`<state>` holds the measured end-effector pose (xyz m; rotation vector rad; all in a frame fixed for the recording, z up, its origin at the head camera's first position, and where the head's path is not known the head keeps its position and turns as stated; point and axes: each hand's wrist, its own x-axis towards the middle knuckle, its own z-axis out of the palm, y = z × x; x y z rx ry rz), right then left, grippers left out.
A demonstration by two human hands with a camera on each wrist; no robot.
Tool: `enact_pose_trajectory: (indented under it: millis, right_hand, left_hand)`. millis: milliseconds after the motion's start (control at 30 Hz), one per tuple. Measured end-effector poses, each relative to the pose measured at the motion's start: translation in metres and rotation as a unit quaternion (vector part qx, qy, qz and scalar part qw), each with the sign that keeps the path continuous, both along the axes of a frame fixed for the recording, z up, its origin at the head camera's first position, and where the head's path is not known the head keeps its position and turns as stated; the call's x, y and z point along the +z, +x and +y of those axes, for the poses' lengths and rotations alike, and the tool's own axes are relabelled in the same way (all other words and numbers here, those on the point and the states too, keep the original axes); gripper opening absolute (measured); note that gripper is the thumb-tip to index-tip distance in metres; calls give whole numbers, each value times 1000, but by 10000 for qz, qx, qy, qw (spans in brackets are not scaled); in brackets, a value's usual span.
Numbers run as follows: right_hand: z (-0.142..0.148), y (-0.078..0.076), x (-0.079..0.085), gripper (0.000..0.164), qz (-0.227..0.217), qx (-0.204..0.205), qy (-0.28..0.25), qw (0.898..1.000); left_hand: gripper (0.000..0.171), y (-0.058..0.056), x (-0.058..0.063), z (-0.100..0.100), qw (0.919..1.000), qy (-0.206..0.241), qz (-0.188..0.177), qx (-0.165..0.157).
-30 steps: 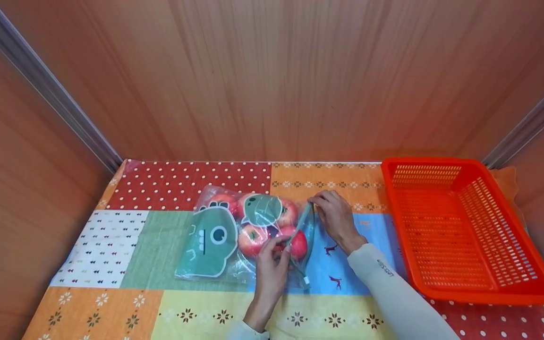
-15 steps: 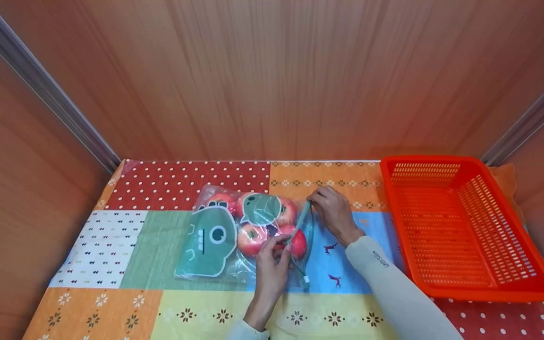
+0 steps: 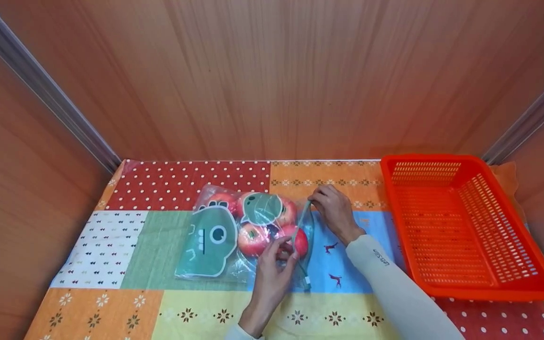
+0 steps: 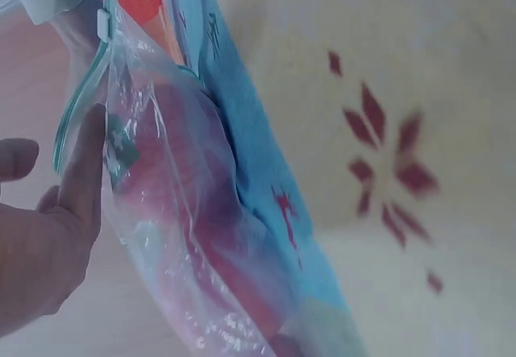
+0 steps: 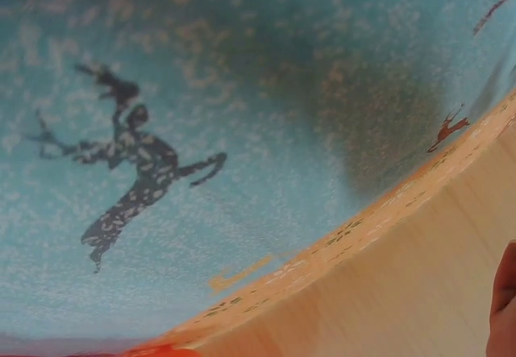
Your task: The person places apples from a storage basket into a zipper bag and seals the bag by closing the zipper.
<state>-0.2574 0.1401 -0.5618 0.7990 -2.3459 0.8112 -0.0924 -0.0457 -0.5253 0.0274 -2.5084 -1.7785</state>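
A clear slider zip bag [image 3: 210, 248] printed with green cartoon monsters lies on the patchwork cloth, with several red apples [image 3: 253, 239] inside. At its far right corner my right hand [image 3: 334, 211] pinches the end of the green zip edge. My left hand [image 3: 272, 274] is at the middle of that edge; in the left wrist view its thumb and index finger stand apart, with the finger against the plastic. The bag's white slider [image 4: 103, 25] sits at the near end of the zip. Only a sliver of the right hand [image 5: 503, 309] shows in the right wrist view.
An orange-red plastic basket [image 3: 446, 236] stands to the right of the bag, beyond the right forearm. The patchwork cloth [image 3: 97, 250] covers the table. Wood-grain panels [image 3: 253, 85] rise at the back and both sides.
The left thumb and index finger have moved apart at the zip edge, where they were close together before. The left hand has shifted slightly right. My right hand keeps its pinch on the corner.
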Motion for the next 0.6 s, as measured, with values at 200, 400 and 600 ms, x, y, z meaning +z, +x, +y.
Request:
enact_pose_trajectory:
  millis: [200,400,600]
  right_hand:
    - [1,-2,-1,6,117,73,-93,9999]
    - [2,-2,-2,5,68,-2,-23,10000]
    - [2,-3,-4,4,11,-43,-62,10000]
  left_hand:
    - [39,14,2,-8,9788,-1696,775,-852]
    - [42,26,2,-10,9008,-3882,1260,-1485]
    - [50,32,3,-3,7901,-5689,1356,-1834]
